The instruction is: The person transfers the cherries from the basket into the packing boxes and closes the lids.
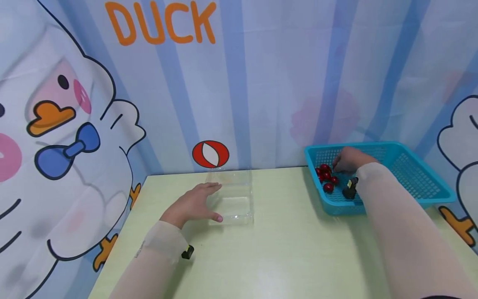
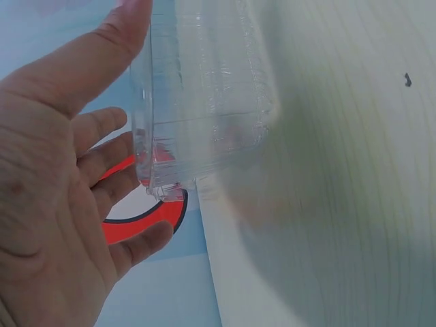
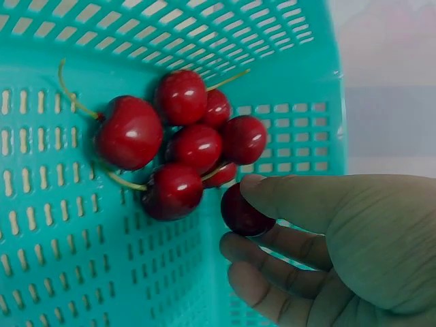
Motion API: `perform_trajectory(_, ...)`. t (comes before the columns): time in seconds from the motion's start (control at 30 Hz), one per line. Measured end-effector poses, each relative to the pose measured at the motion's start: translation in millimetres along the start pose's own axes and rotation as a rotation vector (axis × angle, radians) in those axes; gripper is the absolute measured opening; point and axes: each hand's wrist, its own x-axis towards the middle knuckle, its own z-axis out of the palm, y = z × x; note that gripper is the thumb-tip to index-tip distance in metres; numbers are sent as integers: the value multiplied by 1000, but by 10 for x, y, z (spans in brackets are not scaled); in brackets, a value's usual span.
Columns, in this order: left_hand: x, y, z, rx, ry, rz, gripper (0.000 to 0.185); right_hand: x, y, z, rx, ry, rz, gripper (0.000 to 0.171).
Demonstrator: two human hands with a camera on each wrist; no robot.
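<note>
Fingers of the right hand (image 3: 327, 238) pinch one cherry (image 3: 243, 211) beside six more cherries (image 3: 184, 143) in one teal basket (image 3: 286, 54). Left hand (image 1: 192, 204), fingers straight and relaxed, touches one clear plastic box (image 1: 235, 195) on the desk (image 1: 284, 249).

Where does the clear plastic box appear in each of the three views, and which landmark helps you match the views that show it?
Head view: the clear plastic box stands on the table's far middle, the left hand flat against its left side.
Left wrist view: it fills the upper middle, beside the open palm.
Right wrist view: not in it; only the basket and cherries show.
Shared landmark: the red-and-white circle on the backdrop behind the box, also seen from the left wrist.
</note>
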Motion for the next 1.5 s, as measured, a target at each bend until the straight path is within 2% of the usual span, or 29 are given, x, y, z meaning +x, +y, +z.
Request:
perform_trajectory(0.2, 20, 30, -15, 14, -12, -20, 118, -74, -196, -90, -18, 51, -26, 35)
perform_trajectory(0.37, 32, 51, -43, 35, -33, -31, 118, -154, -410, -136, -51, 115, -68, 39)
perform_trajectory(0.67, 35, 39, -58, 6, -33, -40, 118, -218, -902, -123, -110, 203, -114, 36)
perform_trajectory(0.83, 46, 77, -85, 10, -37, -42, 117, -220, -1225, -45, -130, 227, -161, 33)
perform_trajectory(0.97, 58, 109, -98, 29, -46, -43, 117, -198, -1495, 106, -127, 221, -230, 30)
perform_trajectory(1.17, 76, 140, -102, 59, -51, -49, 117, -170, -1923, 462, -136, 178, -338, 27)
perform_trajectory(1.37, 86, 165, -109, 57, -56, -57, 118, -166, -2300, 875, -202, 90, -418, 24)
perform_trajectory(1.5, 109, 162, -101, 73, -59, -67, 118, -117, -2450, 1164, -267, 64, -512, 19)
